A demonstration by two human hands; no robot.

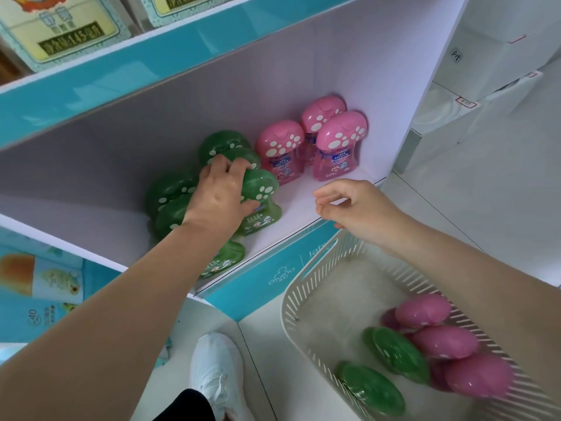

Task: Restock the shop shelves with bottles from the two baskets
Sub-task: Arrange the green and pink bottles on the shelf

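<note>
My left hand (220,192) grips the spotted cap of a green mushroom-shaped bottle (262,202) standing on the white shelf (294,208). Several more green bottles (170,192) crowd behind and left of it, partly hidden by my arm. Three pink bottles (280,150) stand at the shelf's back right. My right hand (352,208) hovers over the shelf's front edge with loosely curled fingers, holding nothing. Below it a white slatted basket (291,299) holds two green bottles (391,354) and pink bottles (446,341).
The shelf above carries boxed goods (57,31) behind a teal front strip. A teal panel (273,275) fronts the shelf. White boxes (455,110) stand to the right on the tiled floor. My white shoe (217,372) is beside the basket.
</note>
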